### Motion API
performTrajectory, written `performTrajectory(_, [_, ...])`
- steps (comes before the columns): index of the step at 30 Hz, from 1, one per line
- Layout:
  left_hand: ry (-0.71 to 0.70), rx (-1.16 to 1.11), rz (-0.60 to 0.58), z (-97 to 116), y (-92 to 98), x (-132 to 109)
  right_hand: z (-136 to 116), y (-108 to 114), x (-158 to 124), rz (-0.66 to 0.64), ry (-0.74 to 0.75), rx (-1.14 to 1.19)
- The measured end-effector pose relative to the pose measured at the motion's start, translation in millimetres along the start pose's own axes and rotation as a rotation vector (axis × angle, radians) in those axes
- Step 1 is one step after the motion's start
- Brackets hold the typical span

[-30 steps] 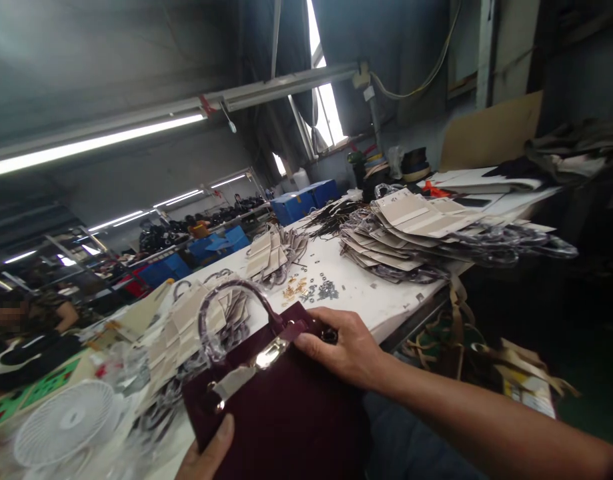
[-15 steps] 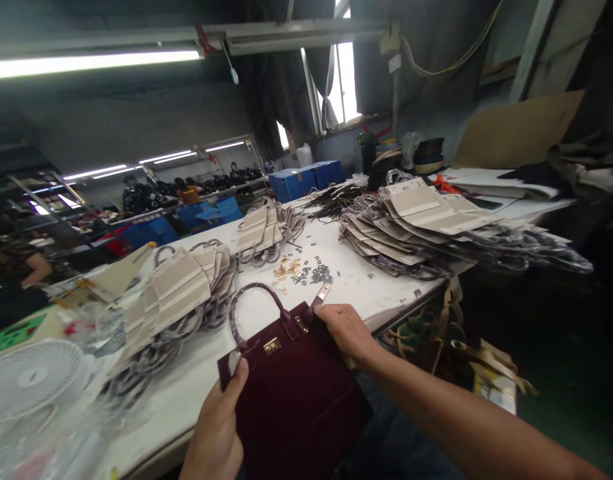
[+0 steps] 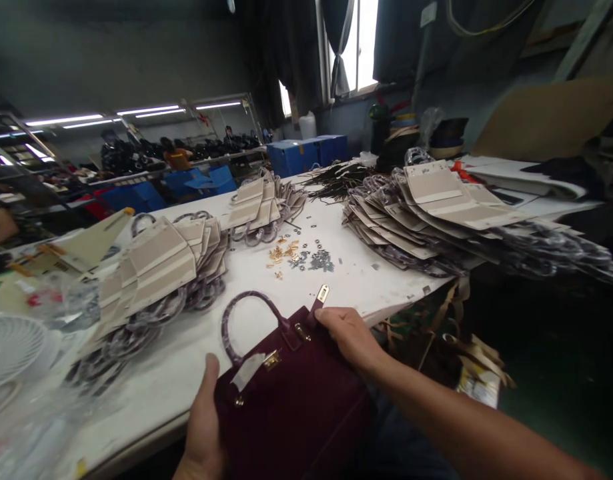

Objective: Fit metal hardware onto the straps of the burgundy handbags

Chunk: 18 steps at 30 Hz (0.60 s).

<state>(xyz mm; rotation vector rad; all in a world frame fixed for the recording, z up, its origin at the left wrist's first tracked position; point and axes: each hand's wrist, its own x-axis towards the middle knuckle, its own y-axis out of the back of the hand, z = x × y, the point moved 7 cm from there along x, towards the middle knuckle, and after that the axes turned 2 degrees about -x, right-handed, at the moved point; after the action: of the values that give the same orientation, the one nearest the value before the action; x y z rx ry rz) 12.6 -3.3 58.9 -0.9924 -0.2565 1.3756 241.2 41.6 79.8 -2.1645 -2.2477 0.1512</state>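
Note:
A dark burgundy handbag [image 3: 296, 407] with a wrapped loop handle and gold clasp hardware lies at the near edge of the white table [image 3: 366, 287]. My left hand [image 3: 203, 427] grips the bag's left side, thumb up along its edge. My right hand [image 3: 349, 337] is closed on the bag's top right corner, beside a strap with a gold tip [image 3: 322, 295].
Stacks of beige card-backed handle pieces [image 3: 161, 263] lie left, another stack [image 3: 259, 207] at centre back and a big pile [image 3: 436, 207] to the right. Small gold and silver fittings [image 3: 299, 257] are scattered mid-table. A white fan [image 3: 9, 347] stands far left. Blue crates [image 3: 306, 153] behind.
The view has tilted down. The bag has lowered toward the table edge and my left hand slid down its left side. My right hand stays at the top corner.

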Motion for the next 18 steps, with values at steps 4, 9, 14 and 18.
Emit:
performTrajectory(4, [0.069,-0.018,-0.021,-8,7.2,1,-2,7,2,-0.017,0.079,-0.202])
performTrajectory(9, [0.064,0.018,-0.066,-14,-4.3,4,-17,34,7,0.204,0.251,-0.571])
performTrajectory(14, [0.08,-0.024,-0.193,-37,-31.2,28,-16,27,15,0.144,0.412,-0.636])
performTrajectory(18, [0.158,-0.015,-0.202,-65,-43.8,59,24,12,32,0.022,0.232,-0.542])
